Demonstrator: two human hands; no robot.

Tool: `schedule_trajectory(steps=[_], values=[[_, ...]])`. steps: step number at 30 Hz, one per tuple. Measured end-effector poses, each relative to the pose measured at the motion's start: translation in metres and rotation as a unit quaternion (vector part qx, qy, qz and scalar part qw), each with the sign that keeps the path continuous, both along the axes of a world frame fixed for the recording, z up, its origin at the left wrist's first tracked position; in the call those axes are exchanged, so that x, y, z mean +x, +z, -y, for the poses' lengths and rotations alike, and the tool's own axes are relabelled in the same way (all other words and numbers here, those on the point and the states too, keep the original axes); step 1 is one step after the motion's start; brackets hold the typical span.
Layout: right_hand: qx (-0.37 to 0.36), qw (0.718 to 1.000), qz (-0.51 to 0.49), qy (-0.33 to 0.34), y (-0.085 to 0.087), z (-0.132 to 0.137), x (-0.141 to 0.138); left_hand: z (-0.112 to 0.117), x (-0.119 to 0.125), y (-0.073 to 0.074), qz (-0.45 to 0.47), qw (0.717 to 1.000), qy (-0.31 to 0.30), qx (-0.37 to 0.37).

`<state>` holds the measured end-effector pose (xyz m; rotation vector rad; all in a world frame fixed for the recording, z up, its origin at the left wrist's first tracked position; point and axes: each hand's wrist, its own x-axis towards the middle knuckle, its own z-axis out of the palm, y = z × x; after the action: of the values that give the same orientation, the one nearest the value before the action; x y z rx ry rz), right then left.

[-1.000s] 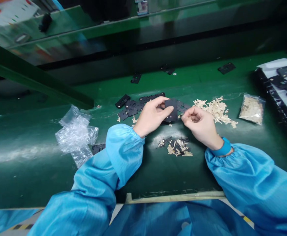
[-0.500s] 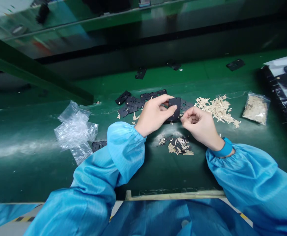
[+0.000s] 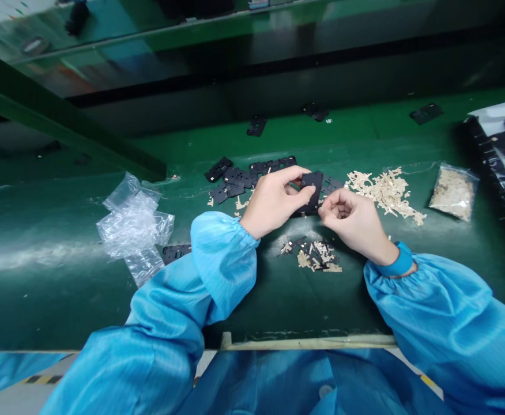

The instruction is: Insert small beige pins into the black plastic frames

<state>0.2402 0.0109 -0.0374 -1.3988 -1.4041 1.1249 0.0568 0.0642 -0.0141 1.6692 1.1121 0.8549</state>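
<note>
A flat black plastic plate [image 3: 312, 190] is held tilted above the bench, gripped between the thumb and fingers of my left hand [image 3: 277, 197]. Close to the plate's right edge, my right hand [image 3: 353, 218] is curled in a pinch; whatever lies between its fingertips is too small to make out. Behind my left hand lie several similar black plates [image 3: 237, 178] with cut-outs. A loose heap of small cream-coloured pieces [image 3: 386, 191] spreads beyond my right hand. Nearer to me is a smaller mixed pile of cream and black bits [image 3: 319, 256].
Crumpled clear plastic bags [image 3: 138, 225] lie at left, beside a green post [image 3: 83, 127]. A clear bag of cream pieces [image 3: 453, 191] sits at right, near a black-edged tray [image 3: 479, 138] holding black plates. More black plates [image 3: 256, 125] lie at the back.
The view has shifted slightly, so the bench things appear a little displaced. Both hands keep nearly the same pose at the black plate.
</note>
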Motion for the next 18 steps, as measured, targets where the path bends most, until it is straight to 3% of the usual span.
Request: schedule_trajectory(steps=[18], values=[[0.002, 1.000, 0.005, -0.018, -0.0007, -0.0010, 0.0007, 0.0000, 0.0004, 0.0014, -0.002, 1.000, 0.005, -0.011]])
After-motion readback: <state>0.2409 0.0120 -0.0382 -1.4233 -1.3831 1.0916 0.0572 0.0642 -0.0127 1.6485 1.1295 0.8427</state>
